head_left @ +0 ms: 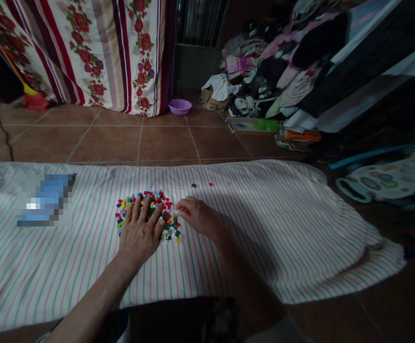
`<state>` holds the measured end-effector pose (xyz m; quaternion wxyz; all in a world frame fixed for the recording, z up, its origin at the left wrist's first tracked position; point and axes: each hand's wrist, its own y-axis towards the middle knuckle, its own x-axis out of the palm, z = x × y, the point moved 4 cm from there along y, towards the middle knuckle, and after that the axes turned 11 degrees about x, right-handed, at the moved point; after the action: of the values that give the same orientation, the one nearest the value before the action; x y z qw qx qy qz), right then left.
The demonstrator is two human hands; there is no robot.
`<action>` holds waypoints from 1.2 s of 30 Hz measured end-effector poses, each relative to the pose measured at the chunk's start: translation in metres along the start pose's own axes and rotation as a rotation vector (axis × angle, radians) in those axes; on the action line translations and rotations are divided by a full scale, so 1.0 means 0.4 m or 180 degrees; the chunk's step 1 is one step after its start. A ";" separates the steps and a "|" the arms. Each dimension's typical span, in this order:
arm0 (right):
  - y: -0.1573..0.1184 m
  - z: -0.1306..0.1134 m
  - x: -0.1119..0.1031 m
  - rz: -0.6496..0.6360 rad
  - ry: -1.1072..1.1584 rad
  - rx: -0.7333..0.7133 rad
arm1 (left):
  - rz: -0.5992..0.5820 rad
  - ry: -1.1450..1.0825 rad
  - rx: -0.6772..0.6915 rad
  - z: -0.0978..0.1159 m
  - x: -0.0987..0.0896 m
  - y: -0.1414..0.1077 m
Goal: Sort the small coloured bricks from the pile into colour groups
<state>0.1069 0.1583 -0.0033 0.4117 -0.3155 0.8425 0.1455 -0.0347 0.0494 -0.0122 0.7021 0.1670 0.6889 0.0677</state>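
A pile of tiny, squarish coloured pieces lies on a striped cloth; red, yellow, green, blue, white and black ones show. My left hand rests flat on the pile with its fingers spread, hiding part of it. At the pile's right edge, my right hand is curled with thumb and fingertips pinched together. Whatever is between those fingertips is too small to make out. Beyond the right hand, a dark piece and a red piece lie apart from the pile.
A pixelated blue flat object lies on the cloth at left. Past the cloth is a tiled floor with a purple basin, a floral curtain and a broom. Heaped clothes stand at back right.
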 end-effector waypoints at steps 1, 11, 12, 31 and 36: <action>0.000 0.002 0.004 0.0012 0.0013 -0.0033 | -0.0003 -0.0004 0.0000 -0.005 -0.001 -0.002; 0.002 -0.011 0.009 -0.0074 0.0097 -0.0191 | -0.0259 0.0082 -0.0087 -0.045 -0.007 -0.008; 0.002 -0.011 0.009 -0.0084 0.0105 -0.0198 | -0.0261 0.0086 -0.0118 -0.050 -0.006 -0.010; 0.002 -0.025 0.031 -0.0269 -0.0311 -0.0041 | -0.0182 0.0002 -0.0033 -0.059 0.001 -0.018; 0.004 -0.029 0.034 -0.0263 -0.0406 -0.0030 | -0.0159 0.0031 -0.0031 -0.055 0.000 -0.017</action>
<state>0.0926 0.1483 -0.0068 0.4687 -0.3420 0.8001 0.1522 -0.0573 0.0461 -0.0145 0.7009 0.1460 0.6960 0.0543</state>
